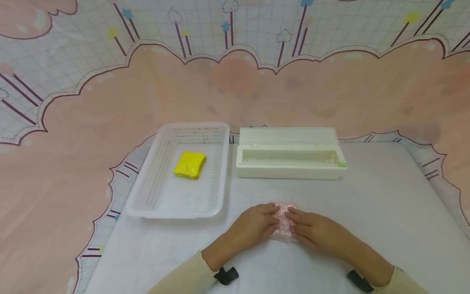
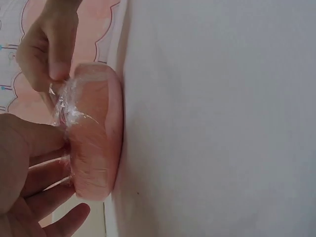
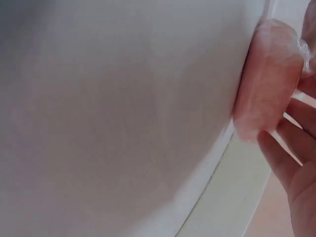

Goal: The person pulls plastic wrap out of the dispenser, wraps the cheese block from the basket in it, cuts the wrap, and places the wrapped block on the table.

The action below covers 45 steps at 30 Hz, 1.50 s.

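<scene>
Pink wrapped bundle (image 2: 94, 143) is being touched on the near tabletop (image 1: 385, 183), between left hand (image 1: 253, 226) and right hand (image 1: 324, 234); both hands' fingers are being laid nearly straight against it. If bunched film (image 2: 74, 106) is being pressed unevenly, springing open or tearing could be risked.

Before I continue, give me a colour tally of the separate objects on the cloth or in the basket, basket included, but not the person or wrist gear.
White or off-white: 2 (basket, long open box)
Yellow: 1 (yellow block, in the basket)
Pink: 1 (pink block, in clear film)
Total: 4
</scene>
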Motion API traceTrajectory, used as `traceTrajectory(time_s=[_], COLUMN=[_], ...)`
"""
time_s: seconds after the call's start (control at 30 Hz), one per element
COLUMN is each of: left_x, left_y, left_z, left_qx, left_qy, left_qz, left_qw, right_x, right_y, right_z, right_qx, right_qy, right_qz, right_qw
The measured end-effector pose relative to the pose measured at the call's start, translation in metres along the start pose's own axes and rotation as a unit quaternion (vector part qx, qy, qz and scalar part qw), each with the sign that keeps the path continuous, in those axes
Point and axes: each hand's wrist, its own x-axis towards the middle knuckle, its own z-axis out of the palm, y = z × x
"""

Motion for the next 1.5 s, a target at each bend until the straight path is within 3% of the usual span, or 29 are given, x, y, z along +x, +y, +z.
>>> traceTrajectory(time_s=[0.1,0.23,0.33,0.43,0.53,0.63,0.77,0.87,1.17,1.3,1.43,1.5], left_x=[0.002,0.003,0.002,0.0,-0.003,-0.007,-0.014,-0.017,-0.017,-0.016,-0.015,-0.013], left_y=[-0.001,-0.003,-0.006,-0.01,-0.013,-0.014,-0.014,-0.014,-0.02,-0.021,-0.025,-0.027], left_z=[0.001,0.002,0.001,-0.001,-0.006,-0.012,-0.018,-0.018,-0.019,-0.019,-0.016,-0.014], left_qx=[-0.022,-0.052,-0.057,-0.024,0.018,0.051,0.066,0.052,0.039,0.022,0.005,0.003], left_qy=[-0.004,0.012,0.025,0.012,-0.023,-0.079,-0.162,-0.195,-0.18,-0.168,-0.138,-0.113], left_qz=[-0.018,-0.024,0.001,0.044,0.079,0.091,0.075,0.06,0.082,0.083,0.092,0.102], left_qw=[0.9996,0.9983,0.9981,0.9987,0.9964,0.9914,0.9818,0.9775,0.9795,0.9821,0.9861,0.9883], right_x=[-0.002,-0.005,-0.007,-0.007,-0.008,-0.009,-0.01,-0.009,-0.006,-0.005,-0.003,-0.001], right_y=[0.0,-0.002,-0.002,-0.001,0.0,0.002,0.004,0.005,0.005,0.005,0.006,0.007], right_z=[-0.001,-0.003,-0.004,-0.004,-0.004,-0.004,-0.005,-0.005,-0.005,-0.006,-0.007,-0.006], right_qx=[0.001,-0.007,-0.008,-0.018,-0.034,-0.028,0.002,0.022,0.034,0.033,0.036,0.04], right_qy=[-0.017,-0.067,-0.088,-0.088,-0.088,-0.102,-0.136,-0.156,-0.132,-0.144,-0.168,-0.155], right_qz=[-0.007,0.008,0.012,0.005,-0.001,0.006,0.024,0.032,0.007,0.002,0.016,0.013], right_qw=[0.9998,0.9977,0.996,0.996,0.9955,0.9944,0.9904,0.9871,0.9906,0.9891,0.985,0.987])
